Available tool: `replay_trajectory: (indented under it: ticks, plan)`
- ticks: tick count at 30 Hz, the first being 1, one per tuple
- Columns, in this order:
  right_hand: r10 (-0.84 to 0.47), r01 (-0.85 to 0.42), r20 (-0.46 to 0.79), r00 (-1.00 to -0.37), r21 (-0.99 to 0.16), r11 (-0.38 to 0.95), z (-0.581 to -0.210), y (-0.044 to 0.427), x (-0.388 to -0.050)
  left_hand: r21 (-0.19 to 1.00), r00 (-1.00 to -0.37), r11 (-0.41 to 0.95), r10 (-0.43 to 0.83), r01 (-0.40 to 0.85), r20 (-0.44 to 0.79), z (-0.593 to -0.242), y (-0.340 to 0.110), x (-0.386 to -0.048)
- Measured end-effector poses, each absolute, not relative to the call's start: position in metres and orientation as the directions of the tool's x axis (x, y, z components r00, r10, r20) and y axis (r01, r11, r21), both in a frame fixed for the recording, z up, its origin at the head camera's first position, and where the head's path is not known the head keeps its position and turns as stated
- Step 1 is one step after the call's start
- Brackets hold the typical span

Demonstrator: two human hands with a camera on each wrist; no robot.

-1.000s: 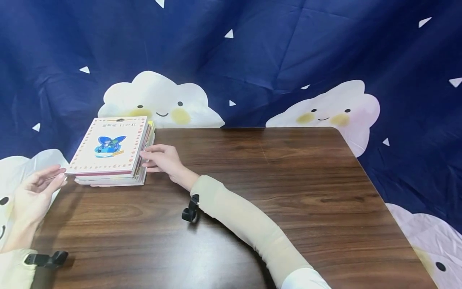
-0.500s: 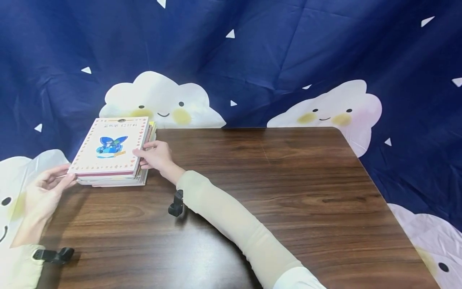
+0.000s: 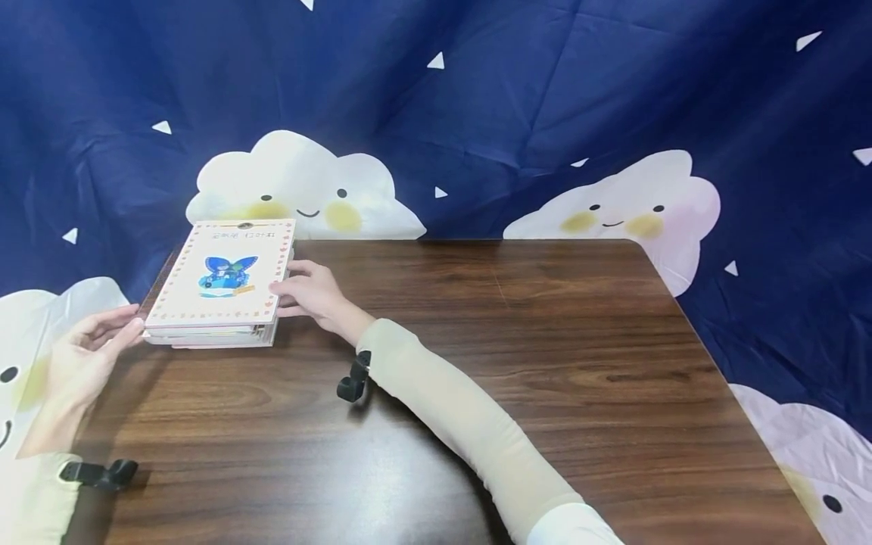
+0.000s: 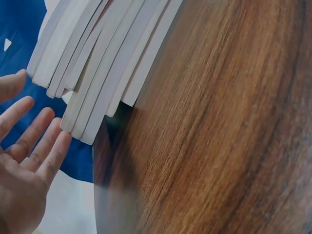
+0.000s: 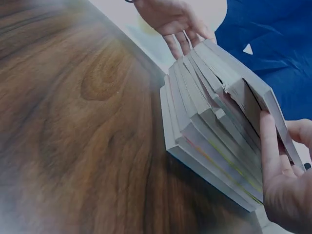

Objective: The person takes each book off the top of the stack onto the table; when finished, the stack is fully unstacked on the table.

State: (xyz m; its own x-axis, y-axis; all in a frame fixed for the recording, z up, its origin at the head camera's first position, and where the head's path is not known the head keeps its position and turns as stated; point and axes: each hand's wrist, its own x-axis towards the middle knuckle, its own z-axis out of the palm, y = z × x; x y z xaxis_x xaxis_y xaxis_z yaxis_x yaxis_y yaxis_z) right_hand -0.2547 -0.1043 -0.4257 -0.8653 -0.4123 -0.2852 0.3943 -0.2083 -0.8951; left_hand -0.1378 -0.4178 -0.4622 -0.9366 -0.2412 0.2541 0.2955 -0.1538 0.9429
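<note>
A white book with a blue butterfly picture [image 3: 218, 304] tops a stack of books [image 3: 211, 341] at the table's far left, offset to the right over the ones beneath. My right hand [image 3: 315, 294] pinches its right edge, thumb on the cover; the right wrist view shows that hand [image 5: 287, 192] with fingers at the underside of the top book [image 5: 246, 73]. My left hand [image 3: 85, 354] is at the stack's near left corner. In the left wrist view the fingers of this hand [image 4: 27, 165] are extended, with fingertips against the uneven book edges [image 4: 97, 83].
The brown wooden table [image 3: 545, 363] extends to the right of the stack. Behind it hangs a dark blue curtain [image 3: 477, 106] with white clouds and triangles. Black wrist cameras [image 3: 353, 378] sit on both sleeves.
The top book has slid right over the stack with my right hand, covering the yellow edge that showed there earlier. My left hand came in to the corner and has stayed close to it.
</note>
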Motion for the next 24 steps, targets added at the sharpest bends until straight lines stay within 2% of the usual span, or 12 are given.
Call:
replay_trajectory:
  ticks: [10,13,20,24]
  plan:
    - [-0.475,0.411,-0.287,-0.832,-0.893,-0.181,-0.428,-0.065,-0.241,0.969,-0.949,-0.035,-0.215,0.243,0.23,-0.459,-0.419,-0.137]
    - [-0.484,0.411,-0.287,-0.827,-0.895,-0.171,-0.427,-0.05,-0.234,0.978,-0.951,0.041,-0.229,0.203,0.207,-0.457,-0.419,-0.138]
    - [-0.51,0.422,-0.294,-0.808,-0.894,-0.152,-0.433,-0.011,-0.214,0.928,-0.944,0.37,-0.287,0.048,0.164,-0.453,-0.419,-0.135]
    - [-0.524,0.438,-0.302,-0.796,-0.886,-0.154,-0.436,0.012,-0.199,0.902,-0.939,0.43,-0.298,0.029,0.172,-0.454,-0.418,-0.135]
